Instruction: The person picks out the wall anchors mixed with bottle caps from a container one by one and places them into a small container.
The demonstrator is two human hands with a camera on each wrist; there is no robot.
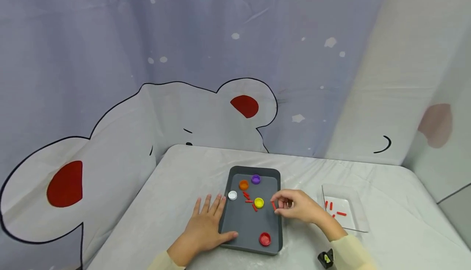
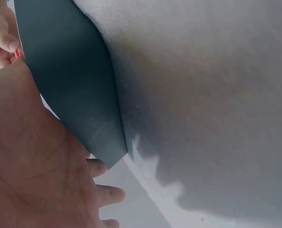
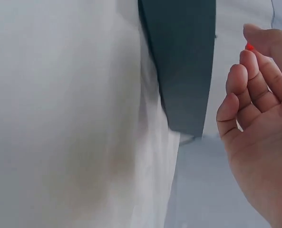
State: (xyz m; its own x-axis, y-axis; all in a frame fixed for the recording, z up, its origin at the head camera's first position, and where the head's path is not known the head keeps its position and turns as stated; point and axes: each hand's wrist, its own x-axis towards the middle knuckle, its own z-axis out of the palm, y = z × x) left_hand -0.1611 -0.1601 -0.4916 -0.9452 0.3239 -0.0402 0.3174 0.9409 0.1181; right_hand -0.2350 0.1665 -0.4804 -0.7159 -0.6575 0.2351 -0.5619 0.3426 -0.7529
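My right hand pinches a small red stick between thumb and fingertips, over the right side of the grey tray. In the right wrist view only a bit of the red stick shows at the fingertips. My left hand lies with fingers spread at the tray's left edge, its thumb on the near left corner. In the tray, several red sticks lie around a yellow round cap. Orange, purple and white caps sit toward the back, a red cap near the front.
A clear plastic box with several red sticks stands to the right of the tray, behind my right forearm. A small black object lies by the right sleeve. A printed curtain hangs behind the white-covered table.
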